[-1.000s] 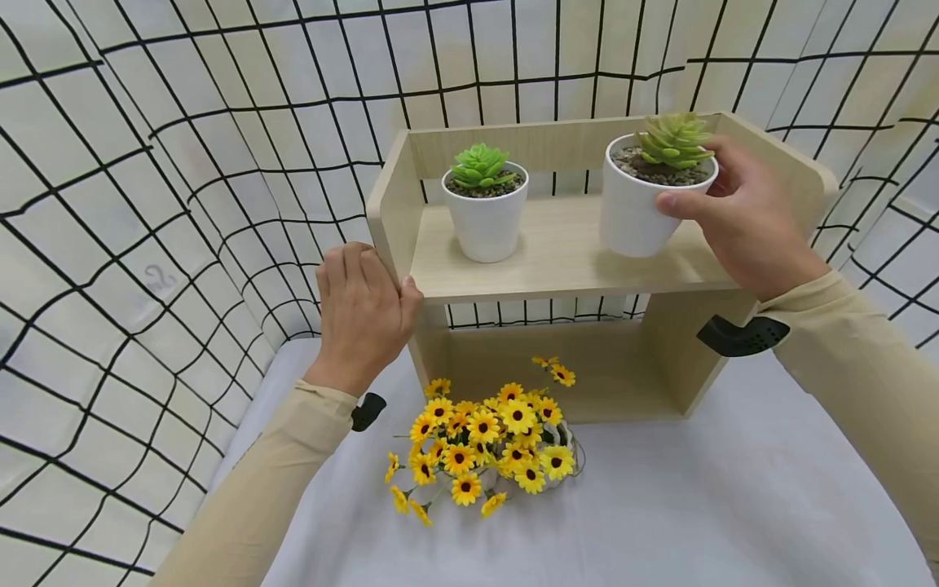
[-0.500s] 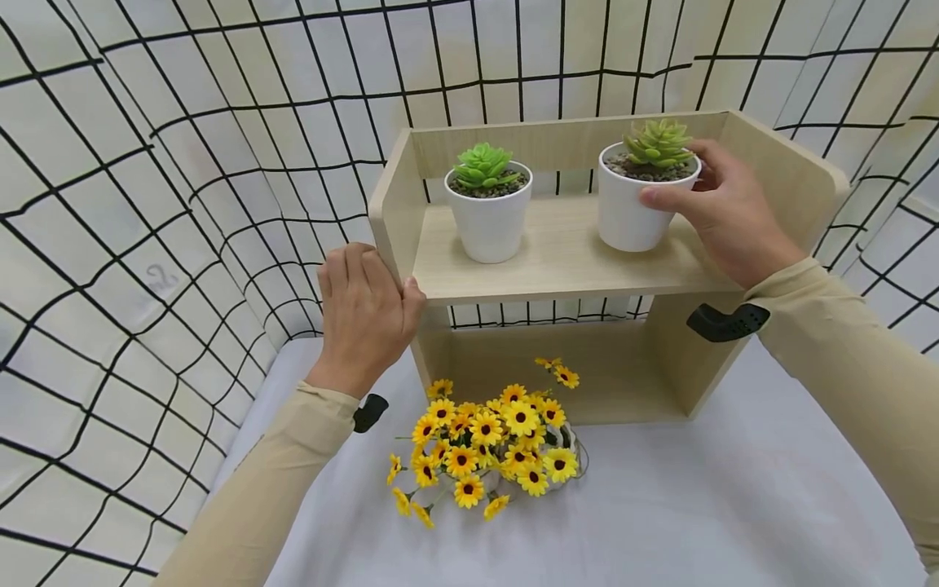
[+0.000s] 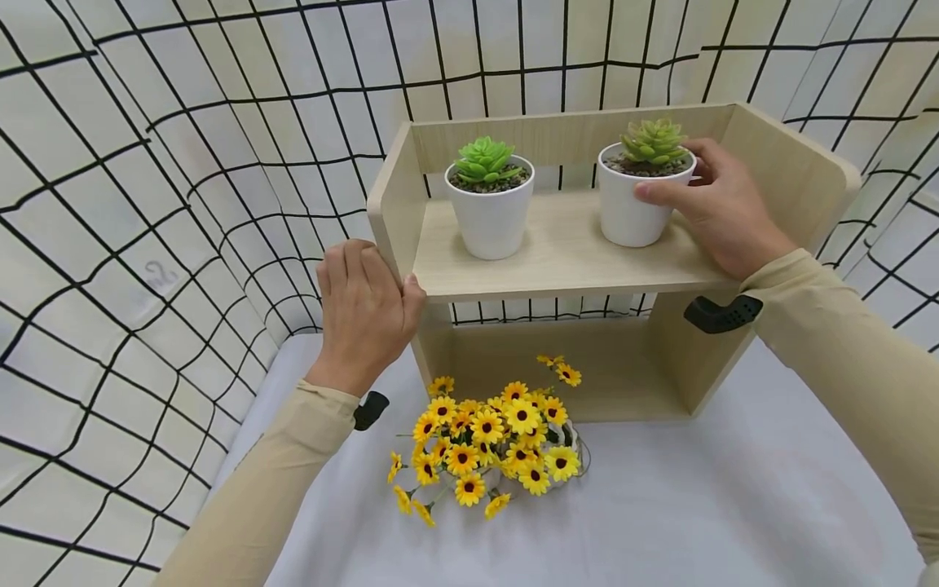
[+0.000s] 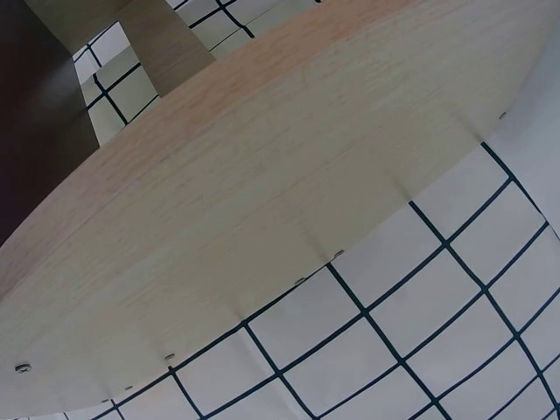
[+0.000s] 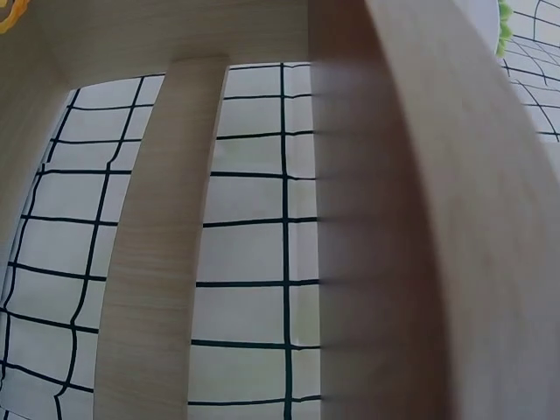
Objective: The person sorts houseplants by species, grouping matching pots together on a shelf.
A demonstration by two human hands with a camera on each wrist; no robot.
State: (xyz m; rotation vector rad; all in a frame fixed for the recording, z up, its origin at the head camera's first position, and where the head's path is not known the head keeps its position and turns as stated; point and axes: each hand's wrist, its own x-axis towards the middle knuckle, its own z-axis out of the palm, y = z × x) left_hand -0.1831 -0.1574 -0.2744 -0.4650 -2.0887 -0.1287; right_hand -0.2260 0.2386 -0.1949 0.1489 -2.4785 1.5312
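Note:
My right hand (image 3: 734, 208) holds a potted succulent (image 3: 637, 208), thumb on the front of its white pot and fingers behind the rim. This pot stands upright on the upper board of a pale wooden two-tier shelf (image 3: 561, 284), right of the middle. A second potted succulent (image 3: 490, 212) in a matching white pot stands to its left on that board. My left hand (image 3: 363, 314) grips the front edge of the shelf's left side panel (image 4: 262, 184). Neither hand shows in the wrist views, where shelf boards fill much of the picture.
Yellow artificial flowers (image 3: 484, 444) in a pale pot lie in front of the lower compartment (image 3: 609, 371), on a white-covered table (image 3: 660, 505). Black wire grid panels (image 3: 242, 163) over white sheeting stand behind and on both sides.
My right hand has brought the succulent pot slightly left, from tilted and raised to upright on the upper board. My left hand keeps its grip on the shelf.

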